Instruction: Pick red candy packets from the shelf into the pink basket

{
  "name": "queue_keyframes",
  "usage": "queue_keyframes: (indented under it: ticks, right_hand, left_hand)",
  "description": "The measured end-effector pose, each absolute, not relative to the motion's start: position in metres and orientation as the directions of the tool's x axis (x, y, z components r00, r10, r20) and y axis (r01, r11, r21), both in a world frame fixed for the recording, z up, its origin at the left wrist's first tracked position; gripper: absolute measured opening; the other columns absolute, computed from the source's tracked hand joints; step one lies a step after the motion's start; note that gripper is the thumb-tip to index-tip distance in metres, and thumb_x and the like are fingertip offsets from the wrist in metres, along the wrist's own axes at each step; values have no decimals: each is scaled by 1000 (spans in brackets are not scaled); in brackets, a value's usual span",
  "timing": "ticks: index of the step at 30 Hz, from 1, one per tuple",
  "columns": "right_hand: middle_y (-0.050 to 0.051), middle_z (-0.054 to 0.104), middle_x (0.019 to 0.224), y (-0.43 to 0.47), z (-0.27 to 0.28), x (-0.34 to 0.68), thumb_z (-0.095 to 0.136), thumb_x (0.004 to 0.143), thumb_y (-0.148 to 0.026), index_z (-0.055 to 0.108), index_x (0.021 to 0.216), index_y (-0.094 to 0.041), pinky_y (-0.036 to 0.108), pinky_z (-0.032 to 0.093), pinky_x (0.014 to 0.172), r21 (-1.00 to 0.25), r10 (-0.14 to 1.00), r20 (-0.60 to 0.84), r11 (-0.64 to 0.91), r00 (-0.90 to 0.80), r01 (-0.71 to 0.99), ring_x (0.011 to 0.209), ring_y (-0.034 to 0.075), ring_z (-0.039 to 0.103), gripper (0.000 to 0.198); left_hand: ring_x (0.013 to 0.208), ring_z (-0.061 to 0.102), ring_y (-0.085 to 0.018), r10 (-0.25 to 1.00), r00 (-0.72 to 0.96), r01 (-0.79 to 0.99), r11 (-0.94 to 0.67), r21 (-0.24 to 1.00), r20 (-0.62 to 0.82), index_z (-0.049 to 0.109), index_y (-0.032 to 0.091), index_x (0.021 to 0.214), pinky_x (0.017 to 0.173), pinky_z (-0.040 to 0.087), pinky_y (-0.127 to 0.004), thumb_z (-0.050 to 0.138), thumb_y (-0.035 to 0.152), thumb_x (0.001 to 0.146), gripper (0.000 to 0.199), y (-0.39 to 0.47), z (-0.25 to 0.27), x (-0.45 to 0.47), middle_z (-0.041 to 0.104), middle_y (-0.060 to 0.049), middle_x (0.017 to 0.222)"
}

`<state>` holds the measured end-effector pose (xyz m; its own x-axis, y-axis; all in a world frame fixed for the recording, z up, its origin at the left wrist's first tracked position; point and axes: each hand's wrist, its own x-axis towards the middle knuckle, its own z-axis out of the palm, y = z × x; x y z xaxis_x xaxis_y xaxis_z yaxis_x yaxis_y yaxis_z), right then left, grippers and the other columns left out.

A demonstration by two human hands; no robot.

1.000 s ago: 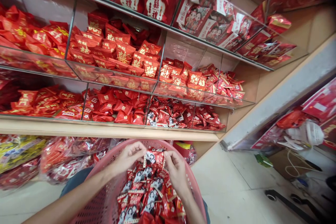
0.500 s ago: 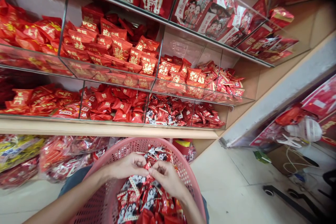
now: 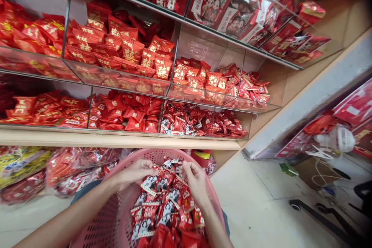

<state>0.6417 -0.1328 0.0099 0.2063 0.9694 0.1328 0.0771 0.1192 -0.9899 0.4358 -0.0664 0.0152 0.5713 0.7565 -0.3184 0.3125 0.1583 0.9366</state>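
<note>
A pink perforated plastic basket [image 3: 116, 217] stands below the shelves, holding many small red packets [image 3: 148, 213] printed with black-and-white figures. Plain shiny red packets [image 3: 162, 236] lie at its near side. Over the basket's left part, my left hand [image 3: 135, 172] is closed, with thumb and fingertips pinching the edge of a red printed packet [image 3: 152, 181]. To the right, my right hand [image 3: 194, 178] has thumb and fingers pressed together above the packets. What sits between its fingertips is too small to make out. A gap separates both hands.
Ahead, a shelf unit [image 3: 122, 142] with clear dividers holds several kinds of red packets [image 3: 132, 48]. Bagged packets [image 3: 78, 166] lie beneath it on the left. To the right are a chair base [image 3: 308, 211], a white cable [image 3: 322, 178] and a wall edge [image 3: 293, 120].
My hands were close together over one small red packet. They have moved apart, left hand leftward and right hand rightward and up, exposing more printed packets between them.
</note>
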Motion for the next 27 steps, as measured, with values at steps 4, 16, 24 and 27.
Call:
queue_keyframes:
  ticks: [4, 16, 24, 27]
  right_hand:
    - [0, 58, 63, -131, 11, 645, 52, 84, -45, 57, 67, -16, 23, 35, 52, -991, 963, 130, 120, 238, 56, 52, 9, 44, 34]
    - [-2, 55, 55, -128, 9, 652, 55, 81, -46, 55, 61, -17, 23, 37, 53, -990, 936, 143, 138, 323, 38, 51, 10, 45, 35]
    - [-1, 56, 59, -127, 10, 659, 54, 82, -46, 56, 62, -17, 23, 34, 50, -987, 907, 161, 159, 390, 38, 50, 9, 41, 35]
    - [-1, 56, 59, -128, 10, 659, 54, 82, -46, 56, 63, -16, 23, 34, 51, -987, 904, 159, 158, 398, 34, 51, 9, 42, 35]
  left_hand:
    - [54, 42, -9, 664, 552, 463, 257, 848, -503, 50, 14, 70, 48, 35, -19, 71, 50, 58, 44, -71, 14, 433, 47, 2, 62]
    - [47, 56, -15, 443, 626, 605, 243, 758, -641, 50, 15, 64, 45, 43, -24, 70, 67, 41, 61, -79, -12, 440, 55, -2, 51]
    - [44, 59, -18, 495, 529, 657, 274, 702, -689, 44, 15, 63, 37, 31, -18, 71, 68, 28, 68, -81, -15, 446, 58, -6, 46]
    - [41, 58, -18, 526, 492, 693, 244, 678, -693, 41, 16, 64, 36, 29, -17, 71, 61, 38, 60, -81, -16, 445, 59, -8, 45]
